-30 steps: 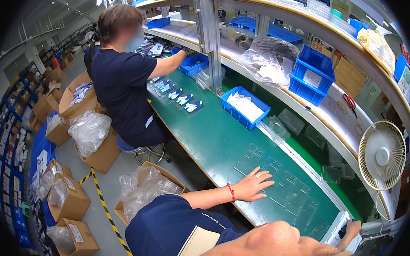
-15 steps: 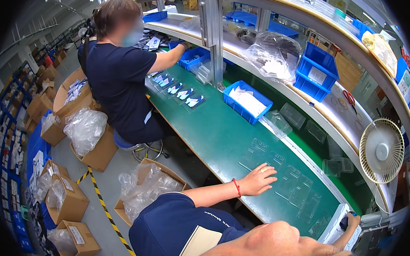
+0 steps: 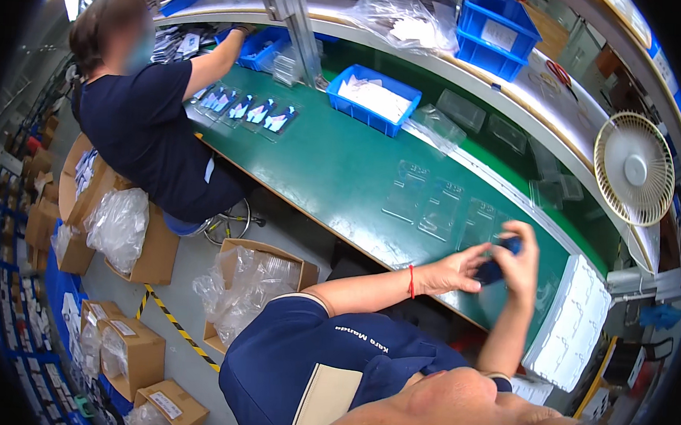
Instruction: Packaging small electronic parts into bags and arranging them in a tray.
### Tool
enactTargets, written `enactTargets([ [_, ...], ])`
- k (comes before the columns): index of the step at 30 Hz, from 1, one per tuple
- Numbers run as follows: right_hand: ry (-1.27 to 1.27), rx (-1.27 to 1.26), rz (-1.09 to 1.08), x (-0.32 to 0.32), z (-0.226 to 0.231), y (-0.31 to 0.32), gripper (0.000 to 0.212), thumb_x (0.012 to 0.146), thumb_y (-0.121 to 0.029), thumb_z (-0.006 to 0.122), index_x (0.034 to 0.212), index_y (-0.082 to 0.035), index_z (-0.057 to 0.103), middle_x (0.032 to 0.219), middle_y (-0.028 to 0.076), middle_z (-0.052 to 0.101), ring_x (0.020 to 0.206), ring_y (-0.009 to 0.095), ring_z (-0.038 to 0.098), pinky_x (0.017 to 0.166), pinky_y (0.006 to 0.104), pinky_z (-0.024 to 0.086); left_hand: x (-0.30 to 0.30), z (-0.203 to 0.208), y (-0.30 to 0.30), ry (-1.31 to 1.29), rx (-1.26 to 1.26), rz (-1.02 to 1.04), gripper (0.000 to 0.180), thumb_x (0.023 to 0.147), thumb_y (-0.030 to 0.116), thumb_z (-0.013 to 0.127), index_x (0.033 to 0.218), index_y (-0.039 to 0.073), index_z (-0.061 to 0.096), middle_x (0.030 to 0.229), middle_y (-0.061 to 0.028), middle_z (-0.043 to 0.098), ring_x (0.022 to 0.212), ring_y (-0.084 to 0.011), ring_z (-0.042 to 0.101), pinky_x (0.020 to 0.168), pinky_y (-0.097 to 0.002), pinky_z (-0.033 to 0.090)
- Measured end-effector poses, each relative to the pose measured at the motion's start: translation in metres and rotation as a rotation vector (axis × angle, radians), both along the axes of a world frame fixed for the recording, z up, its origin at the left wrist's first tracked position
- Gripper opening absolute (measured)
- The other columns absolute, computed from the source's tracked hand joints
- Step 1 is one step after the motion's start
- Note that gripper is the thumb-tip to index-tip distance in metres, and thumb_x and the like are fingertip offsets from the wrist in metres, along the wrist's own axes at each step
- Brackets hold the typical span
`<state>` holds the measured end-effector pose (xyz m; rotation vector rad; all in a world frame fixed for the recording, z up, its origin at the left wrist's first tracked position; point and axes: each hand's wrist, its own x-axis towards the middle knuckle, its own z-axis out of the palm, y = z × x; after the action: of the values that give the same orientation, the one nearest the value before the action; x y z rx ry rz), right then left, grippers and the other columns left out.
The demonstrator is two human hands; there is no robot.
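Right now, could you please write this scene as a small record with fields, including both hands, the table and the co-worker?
Right hand: holds a small dark blue item
Left hand: at the same item; exact contact unclear
Table: green, with clear plastic shells in a row
Far edge: blue bin holding white pieces
Right end: white moulded tray
Co-worker: seated at the same table, to the left

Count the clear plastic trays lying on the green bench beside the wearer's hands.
3 clearly visible: the leftmost tray, the middle tray and the rightmost tray, closest to the right hand. More may be hidden behind that hand.
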<state>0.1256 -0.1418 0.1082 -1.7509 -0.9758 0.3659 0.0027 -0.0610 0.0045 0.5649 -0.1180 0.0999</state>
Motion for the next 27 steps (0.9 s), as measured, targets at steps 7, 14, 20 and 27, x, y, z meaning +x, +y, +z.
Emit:
enactTargets([
  [7, 0.259, -0.012, 0.295, -0.022, -0.036, 0.053, 0.056, 0.069, -0.015, 0.08, 0.116, -0.002, 0.053, 0.098, 0.005, 0.056, 0.088, 0.01, 0.051, 0.077, 0.0241, 0.043, -0.056, 0.011, 0.049, 0.189, -0.156, 0.074, 0.051, 0.08, -0.006, 0.061, 0.128, 0.005, 0.045, 0.117, -0.0117, 0.056, 0.109, -0.0255, 0.057, 0.09, -0.0455, 0.052],
  [14, 0.591, -0.183, 0.379, -0.032, -0.041, 0.09, 0.021, 0.081, -0.005, 0.069, 0.097, -0.001, 0.056, 0.071, 0.0, 0.059, 0.054, 0.004, 0.05, 0.047, 0.0195, 0.04, -0.099, 0.009, 0.083, 0.226, -0.139, 0.316, 0.057, 0.081, -0.004, 0.06, 0.133, 0.007, 0.041, 0.12, -0.0131, 0.056, 0.109, -0.0276, 0.058, 0.086, -0.0433, 0.054],
  [20, 0.254, -0.196, 0.186, -0.02, -0.064, 0.15, 0.024, 0.076, -0.008, 0.072, 0.095, 0.0, 0.06, 0.062, 0.0, 0.055, 0.05, 0.007, 0.05, 0.044, 0.0241, 0.038, -0.13, 0.002, 0.102, 0.17, -0.127, 0.543, 0.054, 0.083, -0.006, 0.056, 0.133, -0.002, 0.036, 0.133, -0.0189, 0.045, 0.124, -0.0333, 0.045, 0.101, -0.0465, 0.043],
  [27, -0.588, -0.396, 0.088, -0.05, -0.076, 0.164, 0.043, 0.068, -0.036, 0.077, 0.088, -0.003, 0.056, 0.072, 0.018, 0.065, 0.071, 0.035, 0.065, 0.06, 0.0443, 0.051, -0.131, -0.007, 0.104, 0.246, -0.157, 0.574, 0.05, 0.084, -0.009, 0.051, 0.132, -0.003, 0.037, 0.131, -0.0183, 0.046, 0.121, -0.032, 0.048, 0.098, -0.0421, 0.047],
])
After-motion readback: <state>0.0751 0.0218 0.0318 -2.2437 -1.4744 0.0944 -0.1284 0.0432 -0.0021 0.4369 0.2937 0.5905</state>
